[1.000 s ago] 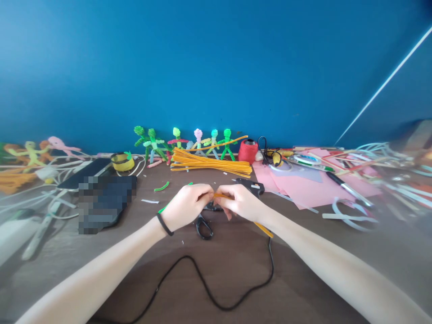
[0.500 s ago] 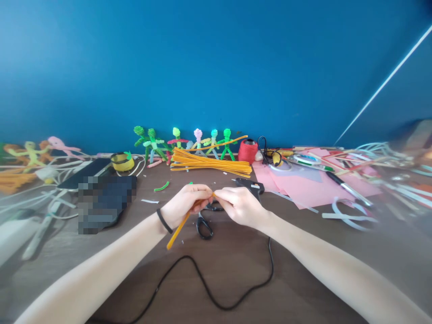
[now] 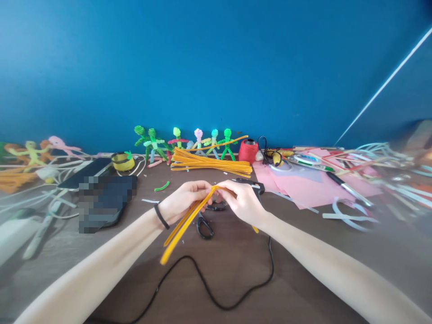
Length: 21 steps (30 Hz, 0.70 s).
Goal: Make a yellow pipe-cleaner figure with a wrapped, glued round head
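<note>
Your left hand (image 3: 182, 200) and right hand (image 3: 241, 202) now pinch the orange pipe cleaner (image 3: 184, 225) at its fold (doubled since a second ago); both strands trail over the table (image 3: 236, 270), above the scissors (image 3: 204, 225).

The orange fuzzy pipe cleaner (image 3: 184, 225) now hangs doubled, two strands trailing lower toward the person than half a second ago. The left hand (image 3: 184, 200) and right hand (image 3: 241, 202) have risen slightly, fingertips pinching its bend.
</note>
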Available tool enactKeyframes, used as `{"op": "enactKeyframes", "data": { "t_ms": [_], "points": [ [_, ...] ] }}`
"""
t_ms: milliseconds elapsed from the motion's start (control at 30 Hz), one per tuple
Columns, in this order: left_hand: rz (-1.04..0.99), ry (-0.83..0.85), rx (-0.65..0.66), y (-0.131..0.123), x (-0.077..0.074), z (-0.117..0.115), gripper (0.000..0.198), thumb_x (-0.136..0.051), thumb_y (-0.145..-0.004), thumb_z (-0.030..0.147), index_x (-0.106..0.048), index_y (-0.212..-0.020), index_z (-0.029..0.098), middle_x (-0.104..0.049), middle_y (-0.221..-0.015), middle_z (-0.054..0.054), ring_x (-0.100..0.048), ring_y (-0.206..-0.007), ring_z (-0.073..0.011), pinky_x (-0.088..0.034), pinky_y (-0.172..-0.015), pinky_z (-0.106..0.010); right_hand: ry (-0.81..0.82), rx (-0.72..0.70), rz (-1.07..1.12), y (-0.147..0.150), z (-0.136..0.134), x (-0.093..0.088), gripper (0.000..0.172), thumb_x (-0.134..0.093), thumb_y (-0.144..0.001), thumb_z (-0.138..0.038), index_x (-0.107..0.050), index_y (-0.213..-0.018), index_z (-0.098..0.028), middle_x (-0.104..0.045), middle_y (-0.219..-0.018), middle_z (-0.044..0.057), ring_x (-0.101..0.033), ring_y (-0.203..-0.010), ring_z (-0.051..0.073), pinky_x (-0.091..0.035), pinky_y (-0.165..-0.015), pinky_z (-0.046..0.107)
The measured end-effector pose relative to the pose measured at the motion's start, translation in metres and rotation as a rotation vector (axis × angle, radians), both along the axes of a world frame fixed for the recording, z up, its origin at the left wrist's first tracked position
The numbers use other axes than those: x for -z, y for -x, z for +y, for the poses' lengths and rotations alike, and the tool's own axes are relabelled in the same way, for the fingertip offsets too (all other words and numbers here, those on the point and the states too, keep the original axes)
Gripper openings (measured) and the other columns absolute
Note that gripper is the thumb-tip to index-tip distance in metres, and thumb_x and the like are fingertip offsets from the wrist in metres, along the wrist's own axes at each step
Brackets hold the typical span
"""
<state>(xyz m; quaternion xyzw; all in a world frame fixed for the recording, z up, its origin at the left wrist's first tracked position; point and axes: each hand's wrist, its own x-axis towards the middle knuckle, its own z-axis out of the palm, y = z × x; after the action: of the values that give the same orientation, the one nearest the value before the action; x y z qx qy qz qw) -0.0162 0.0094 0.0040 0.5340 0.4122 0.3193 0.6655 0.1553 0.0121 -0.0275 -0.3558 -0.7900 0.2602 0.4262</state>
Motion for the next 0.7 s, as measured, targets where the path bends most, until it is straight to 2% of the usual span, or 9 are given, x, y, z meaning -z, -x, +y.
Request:
{"op": "enactKeyframes", "data": {
  "t_ms": [100,200,333,467,600,700],
  "points": [
    [-0.030,0.008,-0.010,-0.001,0.002,-0.001,0.015,-0.062,-0.070,0.027,-0.055,-0.070,0.013,-0.053,-0.061,0.000,-0.045,-0.051,-0.0062,-0.036,-0.048,-0.019,0.106,-0.003,0.080,0.001,-0.001,0.003,0.009,-0.043,-0.085,-0.026,-0.050,-0.088,-0.020,-0.063,-0.069,0.001,-0.059,-0.062,0.014,-0.044,-0.061,0.026],
    [-0.066,0.038,-0.006,0.000,0.003,-0.001,0.016,-0.062,-0.070,0.026,-0.053,-0.070,0.013,-0.051,-0.059,0.001,-0.044,-0.050,-0.0057,-0.034,-0.047,-0.018,0.127,-0.011,0.118,0.002,-0.001,0.004,0.007,-0.044,-0.084,-0.025,-0.048,-0.085,-0.020,-0.062,-0.075,0.002,-0.060,-0.068,0.014,-0.046,-0.062,0.027],
    [-0.151,0.115,0.017,0.000,0.004,-0.001,0.014,-0.062,-0.070,0.024,-0.052,-0.071,0.014,-0.049,-0.057,0.002,-0.043,-0.049,-0.0049,-0.032,-0.045,-0.017,-0.016,0.046,0.106,0.002,0.000,0.004,0.007,-0.046,-0.082,-0.021,-0.052,-0.079,-0.019,-0.055,-0.083,0.005,-0.055,-0.074,0.015,-0.045,-0.066,0.028],
    [-0.245,0.241,0.023,-0.003,0.008,-0.001,0.011,-0.062,-0.069,0.019,-0.051,-0.071,0.015,-0.047,-0.057,0.002,-0.041,-0.048,-0.0050,-0.031,-0.044,-0.017,-0.135,0.060,0.093,0.001,-0.001,0.003,0.009,-0.045,-0.081,-0.019,-0.052,-0.076,-0.019,-0.053,-0.076,0.004,-0.052,-0.071,0.015,-0.043,-0.065,0.028],
    [-0.379,0.350,0.055,-0.005,0.012,-0.003,0.003,-0.054,-0.073,0.016,-0.053,-0.072,0.014,-0.041,-0.056,0.002,-0.037,-0.046,-0.0041,-0.030,-0.042,-0.016,-0.189,0.082,0.082,0.001,-0.003,0.003,0.009,-0.046,-0.081,-0.018,-0.054,-0.076,-0.019,-0.055,-0.077,0.005,-0.053,-0.070,0.016,-0.043,-0.066,0.029],
    [-0.438,0.409,0.065,-0.006,0.014,-0.003,0.005,-0.052,-0.075,0.014,-0.053,-0.071,0.013,-0.039,-0.055,0.003,-0.037,-0.046,-0.0032,-0.030,-0.042,-0.015,-0.186,0.115,0.095,0.002,-0.005,0.004,0.010,-0.047,-0.081,-0.018,-0.055,-0.074,-0.019,-0.056,-0.076,0.005,-0.054,-0.072,0.016,-0.043,-0.068,0.030]
  ]
}}
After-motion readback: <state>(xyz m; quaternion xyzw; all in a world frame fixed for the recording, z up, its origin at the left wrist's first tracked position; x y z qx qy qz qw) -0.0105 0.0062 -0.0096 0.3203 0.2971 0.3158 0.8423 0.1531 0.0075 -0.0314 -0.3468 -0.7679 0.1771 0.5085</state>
